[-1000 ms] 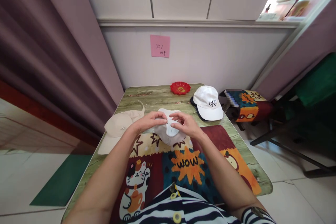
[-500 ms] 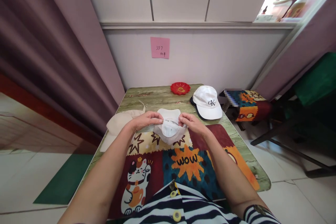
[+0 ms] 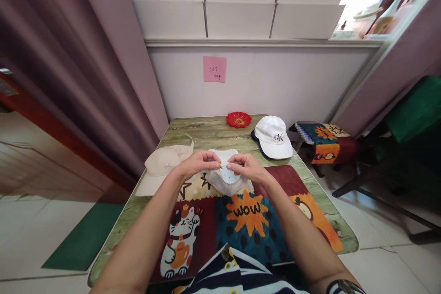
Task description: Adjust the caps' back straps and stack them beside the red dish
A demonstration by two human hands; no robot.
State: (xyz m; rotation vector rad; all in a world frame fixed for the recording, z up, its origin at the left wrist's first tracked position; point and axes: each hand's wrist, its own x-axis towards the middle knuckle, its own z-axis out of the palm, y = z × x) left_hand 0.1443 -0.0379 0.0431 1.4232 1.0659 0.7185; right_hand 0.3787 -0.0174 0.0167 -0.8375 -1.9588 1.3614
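In the head view, a pale cap (image 3: 226, 187) sits at the middle of the table, its inside turned up and its brim pointing away from me. My left hand (image 3: 200, 164) pinches its edge from the left. My right hand (image 3: 248, 166) grips the same edge from the right, thumb and fingers together, close to the left fingertips. Just left of my left hand lies a beige cap (image 3: 161, 161) with a loose strap. A white cap (image 3: 274, 135) with black letters rests over a dark cap (image 3: 261, 148) at the right.
A red scalloped dish (image 3: 238, 120) stands at the table's back edge. A colourful mat (image 3: 203, 239) covers the front of the wood-patterned table (image 3: 193, 126). To the right is a stool (image 3: 325, 142) with a similar cloth. A pink note (image 3: 214, 69) hangs on the wall.
My hands have come closer together along the cap's edge, so their fingertips nearly meet. The camera view has shifted slightly. The other caps and the dish stay in place.
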